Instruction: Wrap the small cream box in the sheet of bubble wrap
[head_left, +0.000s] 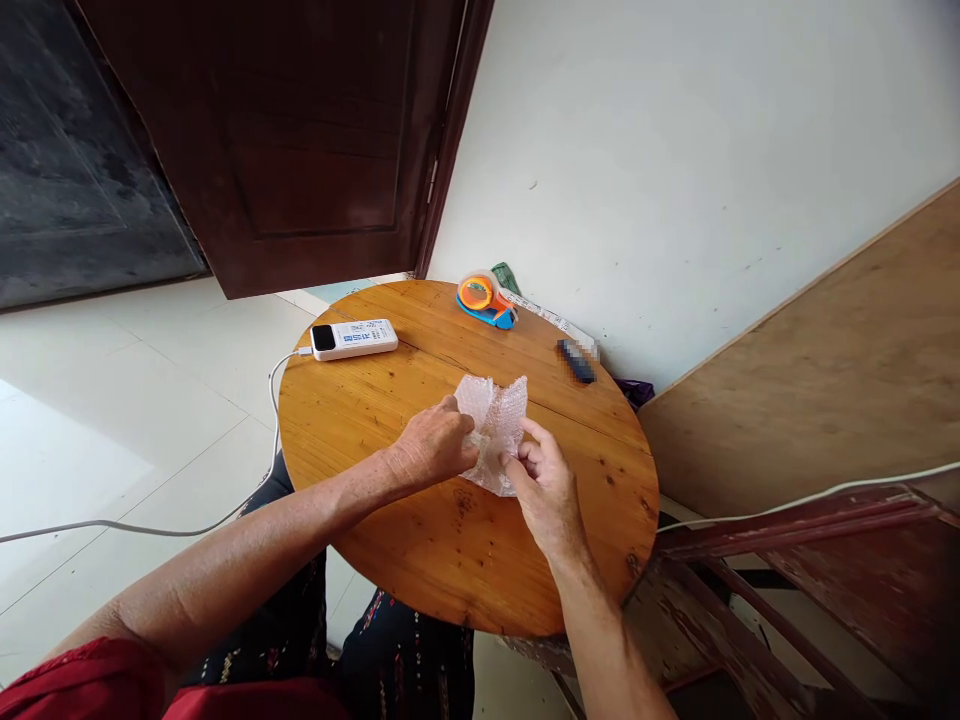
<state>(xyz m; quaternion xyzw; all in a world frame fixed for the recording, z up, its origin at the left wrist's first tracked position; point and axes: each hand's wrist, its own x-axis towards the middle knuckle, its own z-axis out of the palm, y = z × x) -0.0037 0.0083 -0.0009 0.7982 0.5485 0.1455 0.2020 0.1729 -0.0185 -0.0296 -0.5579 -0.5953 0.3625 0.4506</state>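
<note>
A piece of clear bubble wrap (506, 415) is between my hands over the middle of the round wooden table (420, 560). Its upper edge stands up in two flaps with a gap between them. My left hand (442, 440) is closed at its left side, fingers curled on the plastic. At the right side, my right hand (544, 480) has thumb and forefinger on the wrap, the other fingers bent. Whether anything lies inside the wrap, I cannot tell.
A white power bank (360, 338) with a cable (274, 400) lies at the table's left. An orange and blue tape dispenser (486, 300) stands at the back. Right of it lies a dark, partly blurred object (576, 362). A white wall (675, 150) rises behind.
</note>
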